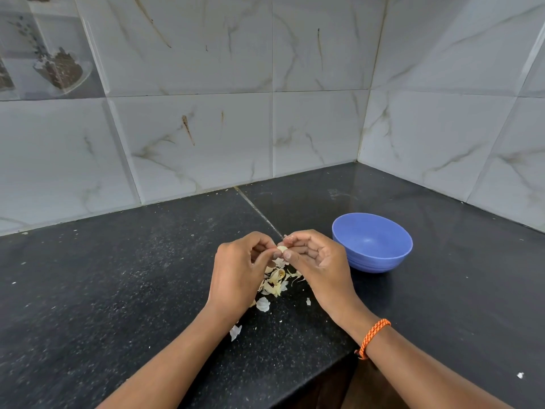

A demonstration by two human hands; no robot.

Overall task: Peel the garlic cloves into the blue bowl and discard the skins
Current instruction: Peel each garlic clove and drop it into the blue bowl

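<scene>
Left hand point(239, 270) and right hand point(317, 258) pinch one garlic clove point(282, 248) between fingertips, apparently so skins point(275, 281) drop beneath, blue bowl point(372, 242) just beside

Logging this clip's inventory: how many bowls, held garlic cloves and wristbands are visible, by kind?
Round blue plastic bowl: 1
Pale garlic clove pinched by both hands' fingers: 1
Orange braided wristband: 1
Total: 3
Loose papery skins lie scattered, too many to count.
</scene>
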